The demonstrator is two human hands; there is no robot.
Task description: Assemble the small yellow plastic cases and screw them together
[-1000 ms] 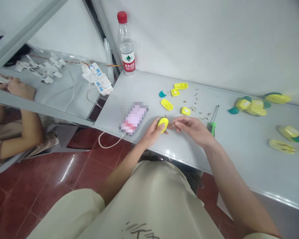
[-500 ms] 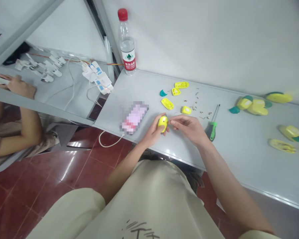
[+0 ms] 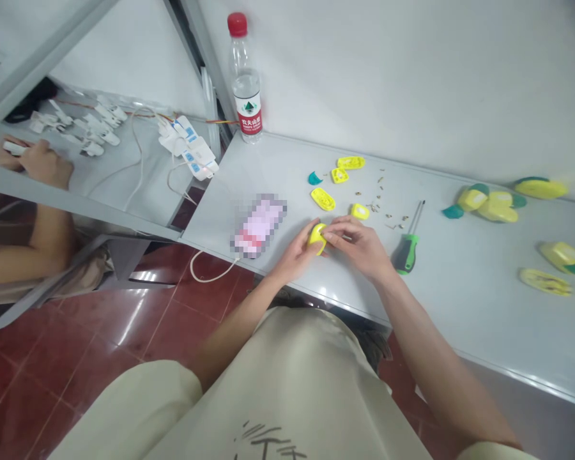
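Note:
A small yellow plastic piece point(image 3: 317, 237) is held in my left hand point(image 3: 297, 255) above the table's front part. My right hand point(image 3: 357, 246) is closed in a pinch, its fingertips against the right side of that piece; anything between them is too small to make out. Behind my hands lie a yellow oval shell point(image 3: 322, 199), another yellow shell point(image 3: 351, 162), a small yellow part point(image 3: 339, 175), a teal piece point(image 3: 315, 178) and a yellow block point(image 3: 360, 211). Several tiny metal parts point(image 3: 374, 207) are scattered near the block. A green and black screwdriver point(image 3: 406, 253) lies right of my right hand.
A phone point(image 3: 259, 225) with a white cable lies to the left. A red-capped bottle point(image 3: 248, 105) stands at the back corner. More yellow and teal pieces point(image 3: 498, 206) lie to the right. At the neighbouring table are a power strip point(image 3: 195, 153) and another person's hands point(image 3: 48, 163).
My right fingertips have moved left onto the yellow piece, which has turned slightly in my left hand. The other person's hands at the left have shifted a little.

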